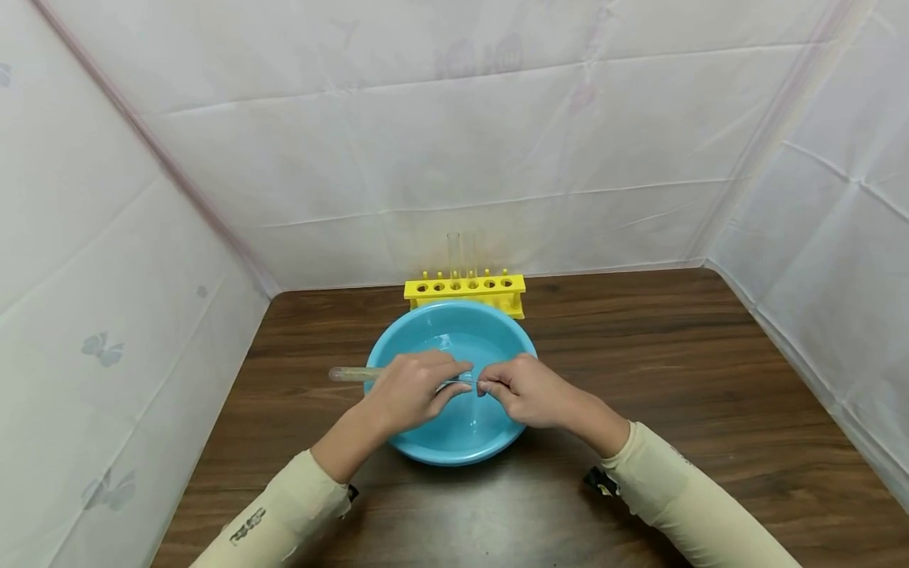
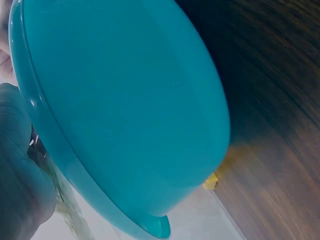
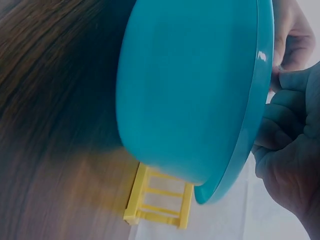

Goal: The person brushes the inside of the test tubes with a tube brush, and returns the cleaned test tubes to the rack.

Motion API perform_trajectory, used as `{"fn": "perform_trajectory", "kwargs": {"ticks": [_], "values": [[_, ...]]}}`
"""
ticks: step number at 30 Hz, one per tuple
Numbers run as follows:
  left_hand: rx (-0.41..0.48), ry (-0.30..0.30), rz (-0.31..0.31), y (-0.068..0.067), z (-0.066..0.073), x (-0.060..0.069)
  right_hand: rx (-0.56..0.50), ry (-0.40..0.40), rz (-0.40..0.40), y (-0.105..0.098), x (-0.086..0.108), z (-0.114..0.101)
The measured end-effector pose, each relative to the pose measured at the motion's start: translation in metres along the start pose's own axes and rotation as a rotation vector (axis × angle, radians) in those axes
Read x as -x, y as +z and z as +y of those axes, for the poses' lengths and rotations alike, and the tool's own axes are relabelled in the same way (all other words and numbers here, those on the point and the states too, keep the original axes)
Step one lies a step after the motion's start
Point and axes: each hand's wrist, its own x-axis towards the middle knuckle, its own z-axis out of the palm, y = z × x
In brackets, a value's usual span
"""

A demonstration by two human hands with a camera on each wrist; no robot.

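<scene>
Over the light blue basin point(image 1: 454, 458), my left hand point(image 1: 408, 388) grips a clear test tube point(image 1: 351, 374) that lies nearly level. Its rounded end points left past the basin's rim, and yellowish matter shows inside it. My right hand point(image 1: 527, 392) pinches a thin wire-like stem point(image 1: 463, 382) between thumb and fingers, close to the left fingertips. The stem runs toward the tube; where it meets the tube is hidden by the left hand. Clear liquid fills part of the basin. In the left wrist view the tube point(image 2: 72, 215) sticks out beyond the palm.
Behind the basin stands a yellow test tube rack point(image 1: 464, 293) with two clear tubes point(image 1: 454, 251) upright in it. White sheeting point(image 1: 454, 142) walls the back and both sides of the dark wooden table point(image 1: 653, 347).
</scene>
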Motion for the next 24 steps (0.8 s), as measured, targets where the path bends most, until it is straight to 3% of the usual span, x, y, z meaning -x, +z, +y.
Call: {"fn": "perform_trajectory", "kwargs": {"ticks": [10,16,20,24], "values": [[-0.002,0.029,0.013,-0.001,0.003,0.001,0.007,-0.02,0.011,0.003,-0.001,-0.003],[0.007,0.047,0.048,-0.004,0.0,-0.001,0.08,-0.025,0.009,-0.003,-0.001,-0.003],[0.082,0.009,0.041,-0.011,-0.002,-0.003,0.121,-0.045,0.006,-0.007,-0.003,-0.002],[0.157,-0.053,-0.013,-0.014,-0.003,0.0,0.171,-0.084,0.002,-0.007,-0.006,0.0]]}}
